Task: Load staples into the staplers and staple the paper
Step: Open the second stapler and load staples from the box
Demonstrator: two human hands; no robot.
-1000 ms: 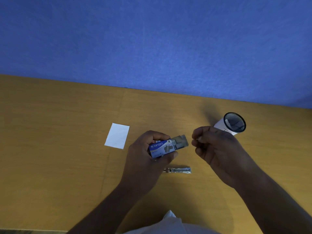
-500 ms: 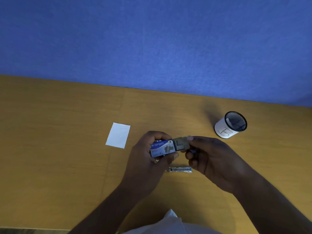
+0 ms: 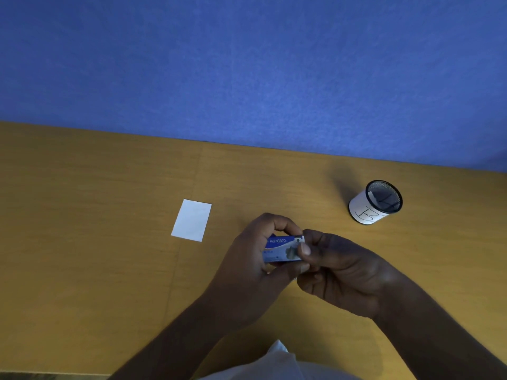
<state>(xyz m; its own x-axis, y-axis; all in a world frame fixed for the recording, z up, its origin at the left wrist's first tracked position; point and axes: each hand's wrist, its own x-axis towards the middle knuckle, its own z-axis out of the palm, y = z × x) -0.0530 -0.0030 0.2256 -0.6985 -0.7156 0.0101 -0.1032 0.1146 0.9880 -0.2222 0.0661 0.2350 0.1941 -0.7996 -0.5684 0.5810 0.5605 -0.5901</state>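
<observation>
My left hand (image 3: 247, 259) grips a small blue staple box (image 3: 281, 249) marked "kangaro", held above the wooden table (image 3: 96, 256). My right hand (image 3: 337, 267) meets the box at its right end, thumb and fingers curled against that end. The box's inner tray no longer sticks out. A small white paper (image 3: 192, 220) lies flat on the table to the left of my hands. The silver stapler seen earlier is hidden under my hands.
A black mesh cup (image 3: 374, 202) wrapped in white paper marked "B" stands at the right back of the table. A blue wall runs along the table's far edge. White cloth (image 3: 277, 360) shows at the bottom near my body.
My right hand came in from the right to the open tray of the staple box and pushed it in; the grey tray, out before, is now inside the box.
</observation>
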